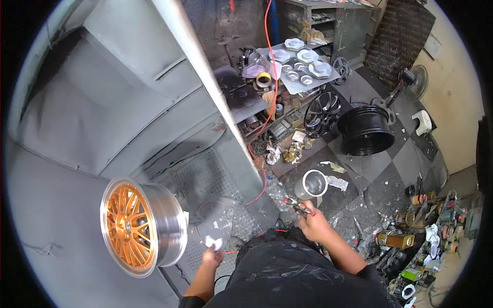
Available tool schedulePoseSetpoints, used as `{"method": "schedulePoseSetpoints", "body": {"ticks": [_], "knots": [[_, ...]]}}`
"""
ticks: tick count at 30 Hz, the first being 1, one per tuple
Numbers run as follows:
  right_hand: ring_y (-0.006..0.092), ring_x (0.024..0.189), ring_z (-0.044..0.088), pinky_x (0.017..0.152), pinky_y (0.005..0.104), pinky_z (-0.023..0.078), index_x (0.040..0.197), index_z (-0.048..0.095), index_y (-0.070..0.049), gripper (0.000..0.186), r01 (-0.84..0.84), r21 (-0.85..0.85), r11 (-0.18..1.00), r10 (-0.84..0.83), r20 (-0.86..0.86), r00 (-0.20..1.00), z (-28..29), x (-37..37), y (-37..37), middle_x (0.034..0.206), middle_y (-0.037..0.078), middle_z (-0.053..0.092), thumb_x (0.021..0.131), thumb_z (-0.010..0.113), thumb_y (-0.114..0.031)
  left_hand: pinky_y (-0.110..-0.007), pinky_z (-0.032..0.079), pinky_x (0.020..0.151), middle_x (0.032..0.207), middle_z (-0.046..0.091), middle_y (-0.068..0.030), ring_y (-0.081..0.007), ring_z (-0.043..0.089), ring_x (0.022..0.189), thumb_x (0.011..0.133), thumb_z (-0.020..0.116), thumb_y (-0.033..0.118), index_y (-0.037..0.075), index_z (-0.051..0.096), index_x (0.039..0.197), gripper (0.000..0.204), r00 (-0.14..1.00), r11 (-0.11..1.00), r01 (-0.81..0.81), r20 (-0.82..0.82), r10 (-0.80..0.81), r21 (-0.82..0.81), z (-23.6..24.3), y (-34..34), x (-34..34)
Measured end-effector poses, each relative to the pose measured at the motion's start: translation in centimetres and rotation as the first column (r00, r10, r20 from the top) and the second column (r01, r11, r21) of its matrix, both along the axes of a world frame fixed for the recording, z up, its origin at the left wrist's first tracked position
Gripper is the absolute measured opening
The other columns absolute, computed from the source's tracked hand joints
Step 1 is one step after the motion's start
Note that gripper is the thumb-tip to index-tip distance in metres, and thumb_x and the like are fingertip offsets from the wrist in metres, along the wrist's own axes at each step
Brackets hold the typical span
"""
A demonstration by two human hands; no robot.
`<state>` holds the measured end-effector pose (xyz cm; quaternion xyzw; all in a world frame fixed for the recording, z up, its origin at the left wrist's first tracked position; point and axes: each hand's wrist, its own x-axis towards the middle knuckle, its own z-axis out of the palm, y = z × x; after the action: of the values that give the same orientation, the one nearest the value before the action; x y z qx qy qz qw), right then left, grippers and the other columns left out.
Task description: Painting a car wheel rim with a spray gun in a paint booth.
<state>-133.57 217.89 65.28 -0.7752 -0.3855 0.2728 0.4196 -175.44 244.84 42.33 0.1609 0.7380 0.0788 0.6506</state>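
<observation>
My right hand [312, 222] is closed on a metal spray gun [299, 206] with red fittings; a clear cup [311, 186] with a white rim shows just above it. At the lower middle, my left hand [212, 256] holds a small crumpled white paper or cloth [214, 242] between its fingers. To its left, a wheel rim [169, 226] with gold spokes and a polished silver barrel stands upright inside a grey booth [128, 87]. A red hose [267, 123] runs down from the top past the booth's edge and along the floor.
A cluttered bench [241, 102] at the back bears a tray [303, 84] of hexagonal and round caps. Black rims [365, 138], a standing fan [416, 82] and a white stool [422, 123] are on the tiled floor [354, 169]. Cans and bottles [400, 241] crowd the right side.
</observation>
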Motion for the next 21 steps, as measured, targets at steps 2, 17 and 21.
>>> {"method": "schedulePoseSetpoints", "body": {"ticks": [2,17,21], "knots": [[0.0518,0.103,0.065,0.086,0.0545,0.053,0.136,0.044,-0.005,0.045,0.116,0.023,0.993,-0.116,0.015,0.993,-0.5,1.1,-2.3,0.108,0.027,0.068,0.093,0.055,-0.002,-0.047,0.053,0.094,0.129,0.062,-0.0118,-0.0291,0.063,0.113,0.106,0.059,0.028,0.012,0.052,0.139,0.038,0.962,0.975,0.220,0.169,-0.216,-0.005,-0.9,-1.8,7.7],[0.0378,0.082,0.074,0.072,0.0455,0.056,0.130,0.048,0.000,0.037,0.300,-0.069,0.952,-0.307,-0.134,0.942,-0.4,5.0,-8.7,0.101,0.023,0.072,0.094,0.055,0.003,-0.041,0.055,0.087,0.124,0.065,-0.0076,-0.0219,0.065,0.107,0.102,0.065,0.024,0.013,0.047,0.142,0.045,0.595,0.817,0.067,0.635,-0.493,0.572,16.4,6.5,63.3],[0.0380,0.093,0.074,0.081,0.0444,0.056,0.130,0.048,0.000,0.037,0.198,-0.057,0.979,-0.205,-0.184,0.961,-1.4,5.7,-6.8,0.105,0.022,0.071,0.094,0.055,0.004,-0.037,0.053,0.086,0.101,0.072,-0.0056,-0.0188,0.067,0.095,0.091,0.070,0.011,0.006,0.070,0.105,0.015,0.287,0.037,0.238,-0.034,-0.957,0.971,15.4,3.1,58.6]]}}
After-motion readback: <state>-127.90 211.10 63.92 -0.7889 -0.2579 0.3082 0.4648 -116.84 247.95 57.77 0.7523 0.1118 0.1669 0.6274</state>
